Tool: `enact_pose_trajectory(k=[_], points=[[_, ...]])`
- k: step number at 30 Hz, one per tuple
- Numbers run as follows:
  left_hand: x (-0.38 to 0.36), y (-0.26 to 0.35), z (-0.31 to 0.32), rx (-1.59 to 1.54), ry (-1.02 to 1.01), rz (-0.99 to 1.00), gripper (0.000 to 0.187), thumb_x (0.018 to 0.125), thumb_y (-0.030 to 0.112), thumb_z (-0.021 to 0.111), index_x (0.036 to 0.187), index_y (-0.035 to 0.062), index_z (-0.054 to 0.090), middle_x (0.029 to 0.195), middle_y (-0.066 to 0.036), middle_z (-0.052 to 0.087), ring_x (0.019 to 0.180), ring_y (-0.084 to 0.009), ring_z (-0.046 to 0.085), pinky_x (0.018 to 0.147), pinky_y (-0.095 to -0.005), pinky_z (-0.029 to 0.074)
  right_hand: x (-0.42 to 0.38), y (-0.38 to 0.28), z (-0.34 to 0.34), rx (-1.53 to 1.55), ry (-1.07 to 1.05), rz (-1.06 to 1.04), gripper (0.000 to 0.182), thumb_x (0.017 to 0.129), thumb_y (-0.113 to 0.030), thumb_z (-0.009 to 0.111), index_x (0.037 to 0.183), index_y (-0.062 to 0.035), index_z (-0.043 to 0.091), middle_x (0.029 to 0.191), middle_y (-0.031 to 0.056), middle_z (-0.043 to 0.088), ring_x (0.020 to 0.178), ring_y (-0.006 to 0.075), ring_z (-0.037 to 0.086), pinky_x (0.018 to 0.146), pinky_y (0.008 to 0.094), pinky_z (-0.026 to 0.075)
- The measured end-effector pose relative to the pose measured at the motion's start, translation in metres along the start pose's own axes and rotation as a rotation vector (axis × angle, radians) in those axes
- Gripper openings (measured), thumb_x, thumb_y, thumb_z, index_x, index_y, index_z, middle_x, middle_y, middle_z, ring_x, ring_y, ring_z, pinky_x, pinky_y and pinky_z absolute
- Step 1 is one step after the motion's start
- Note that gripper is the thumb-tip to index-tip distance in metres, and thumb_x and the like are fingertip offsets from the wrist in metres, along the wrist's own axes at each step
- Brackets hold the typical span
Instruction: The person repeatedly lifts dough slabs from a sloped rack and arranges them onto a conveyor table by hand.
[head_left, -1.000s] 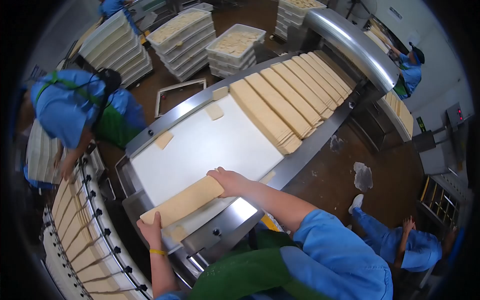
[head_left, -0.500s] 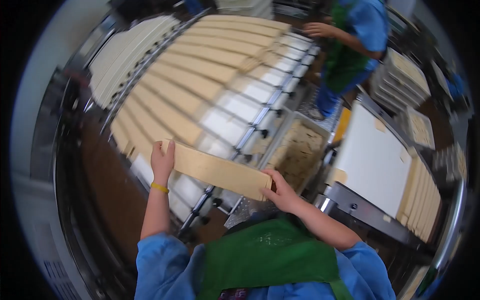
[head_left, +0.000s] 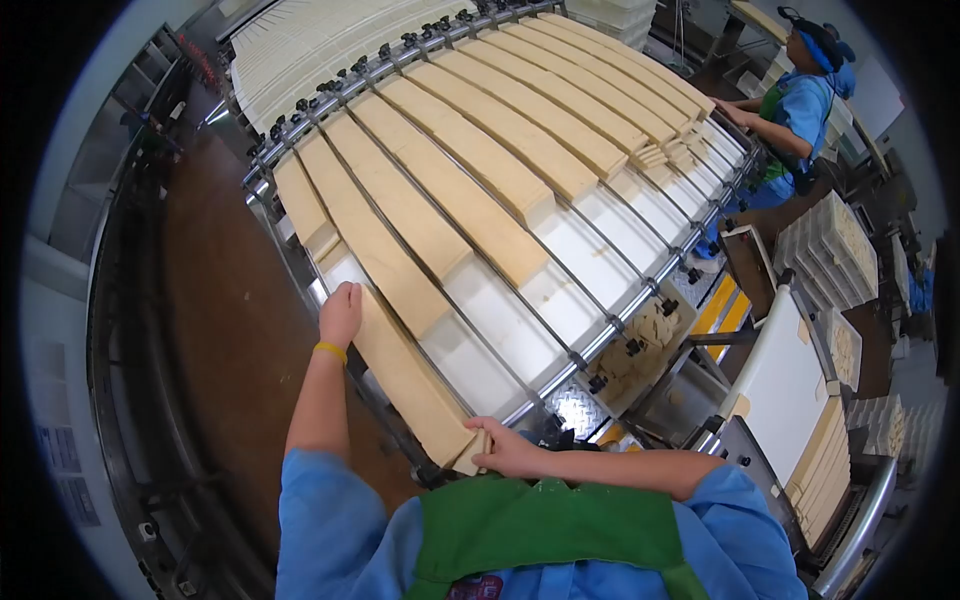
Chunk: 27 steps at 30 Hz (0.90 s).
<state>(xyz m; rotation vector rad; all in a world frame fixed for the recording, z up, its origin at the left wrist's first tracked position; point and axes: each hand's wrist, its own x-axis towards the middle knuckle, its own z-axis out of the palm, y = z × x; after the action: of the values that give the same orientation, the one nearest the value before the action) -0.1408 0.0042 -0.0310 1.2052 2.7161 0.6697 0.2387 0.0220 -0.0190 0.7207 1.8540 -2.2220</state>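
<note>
Right hand [head_left: 508,450]: thumb and fingers pinch the near end of the layered dough strip [head_left: 405,370]; left hand [head_left: 341,316]: fingers curled together, gripping its far end, tips partly hidden. The strip lies along the left edge of the railed conveyor [head_left: 590,290], near end at the closest corner; parallel rows of strips [head_left: 440,185] extend beside it toward the far edge.

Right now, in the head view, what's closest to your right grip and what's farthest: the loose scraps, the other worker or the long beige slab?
1. Long beige slab: its near end touches the right grip.
2. Loose scraps: ahead, to the right.
3. Other worker: far upper right.
</note>
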Motion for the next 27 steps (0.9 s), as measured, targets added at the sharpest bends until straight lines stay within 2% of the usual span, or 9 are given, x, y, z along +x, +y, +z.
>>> enact_pose_trajectory(k=[5,6,12,15,16,20,22,25,27], points=[[0.063,-0.032,0.001,0.15,-0.068,0.078,0.037,0.097,0.036,0.039,0.092,0.0037,0.056,0.088,-0.026,0.062,0.085,-0.0452,0.058,0.074,-0.0511,0.046,0.048,-0.02,0.0,0.056,0.054,0.009,0.053,0.082,-0.01,0.063,0.127,-0.0055,0.038,0.103,0.0155,0.055,0.095,0.0245,0.057,0.085,0.0346,0.046],[0.076,-0.037,0.0,0.137,-0.083,0.085,0.036,0.096,0.034,0.041,0.091,0.0009,0.054,0.089,-0.026,0.062,0.085,-0.0452,0.058,0.075,-0.0506,0.046,0.064,-0.002,0.005,0.084,0.12,-0.096,0.046,0.082,-0.009,0.064,0.121,-0.0059,0.04,0.095,0.0124,0.055,0.084,0.0218,0.056,0.077,0.0333,0.047],[0.072,-0.031,-0.026,-0.037,-0.096,0.046,0.034,0.091,0.022,0.05,0.111,-0.0048,0.052,0.092,-0.022,0.062,0.088,-0.0412,0.058,0.078,-0.0456,0.047,0.082,-0.002,0.001,0.016,0.084,-0.102,0.021,0.082,-0.009,0.064,0.098,-0.0068,0.051,0.08,0.0055,0.051,0.07,0.0129,0.051,0.064,0.0277,0.044],[0.076,-0.046,-0.02,-0.075,0.121,0.186,0.038,0.087,0.016,0.054,0.119,-0.0045,0.051,0.099,-0.021,0.06,0.094,-0.0388,0.057,0.082,-0.0428,0.046,0.102,0.002,0.002,0.218,0.092,-0.107,0.015,0.083,-0.009,0.063,0.095,-0.0066,0.054,0.079,0.0037,0.051,0.069,0.0115,0.05,0.064,0.0276,0.044],[0.078,-0.047,-0.018,-0.058,0.22,0.18,0.033,0.085,0.012,0.056,0.114,-0.003,0.054,0.105,-0.02,0.059,0.1,-0.037,0.056,0.086,-0.0414,0.044,0.109,-0.007,0.003,0.421,0.087,-0.114,0.02,0.083,-0.008,0.06,0.103,-0.0068,0.056,0.079,0.0038,0.052,0.071,0.0117,0.052,0.067,0.028,0.045],[0.076,-0.02,-0.024,-0.061,0.353,0.18,0.025,0.083,0.01,0.058,0.105,-0.0013,0.058,0.105,-0.018,0.06,0.101,-0.0333,0.056,0.09,-0.0385,0.044,0.133,-0.039,-0.005,0.241,-0.026,-0.157,0.025,0.084,-0.007,0.057,0.109,-0.0066,0.058,0.088,0.005,0.056,0.081,0.0117,0.054,0.074,0.0282,0.047],[0.069,-0.007,-0.01,-0.277,0.29,0.261,0.023,0.083,0.009,0.058,0.104,-0.0014,0.058,0.104,-0.016,0.06,0.1,-0.0307,0.056,0.09,-0.037,0.043,0.131,-0.049,-0.018,0.099,-0.088,-0.118,0.028,0.086,-0.006,0.055,0.114,-0.0058,0.058,0.097,0.0055,0.058,0.089,0.0114,0.054,0.079,0.0271,0.046],[0.039,0.033,-0.004,-0.318,0.131,0.499,0.016,0.089,0.004,0.055,0.103,-0.0033,0.059,0.104,-0.015,0.06,0.095,-0.0275,0.057,0.088,-0.0351,0.044,0.096,-0.042,-0.033,0.176,-0.047,-0.102,0.021,0.085,-0.014,0.059,0.104,-0.0046,0.063,0.087,0.0061,0.062,0.082,0.0126,0.056,0.072,0.0293,0.046],[-0.001,0.066,0.003,-0.423,0.0,0.377,0.013,0.09,0.004,0.055,0.102,-0.0023,0.058,0.105,-0.013,0.06,0.095,-0.0238,0.056,0.087,-0.0316,0.043,0.043,-0.047,-0.055,0.245,0.038,-0.119,0.017,0.086,-0.018,0.062,0.094,-0.0042,0.062,0.081,0.0027,0.06,0.075,0.0104,0.055,0.066,0.0265,0.046]])
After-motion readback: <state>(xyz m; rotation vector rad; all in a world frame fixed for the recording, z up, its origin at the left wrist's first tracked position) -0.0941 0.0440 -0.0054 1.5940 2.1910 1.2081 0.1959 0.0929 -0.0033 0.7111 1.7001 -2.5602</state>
